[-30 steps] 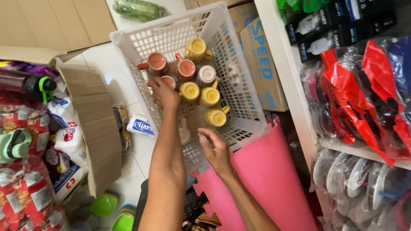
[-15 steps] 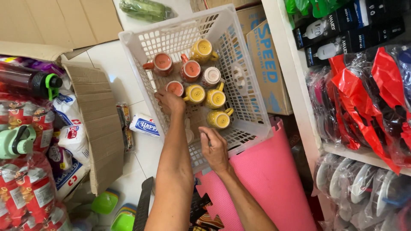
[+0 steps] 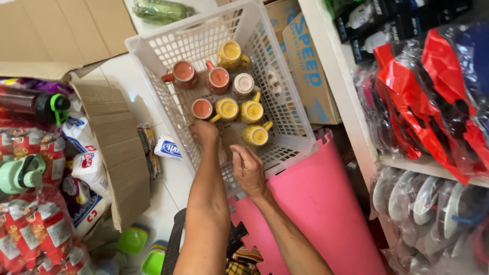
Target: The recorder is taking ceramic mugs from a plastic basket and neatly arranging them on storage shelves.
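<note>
While among mugs [image 3: 226, 108], both hands [image 3: 204, 131].

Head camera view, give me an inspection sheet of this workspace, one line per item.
Surface: white tiled floor, partly covered by a pink foam mat.
Job's things: white plastic basket holding yellow mugs, orange mugs and one white mug.
Clutter: flattened cardboard, snack packets, green lids, a bottle.
Hands: left hand inside the basket near an orange mug; right hand over the basket's near rim, fingers curled; whether either grips anything cannot be told.
Cables: nothing seen.
Surroundings: white shelf with bagged goods, cardboard box.
</note>
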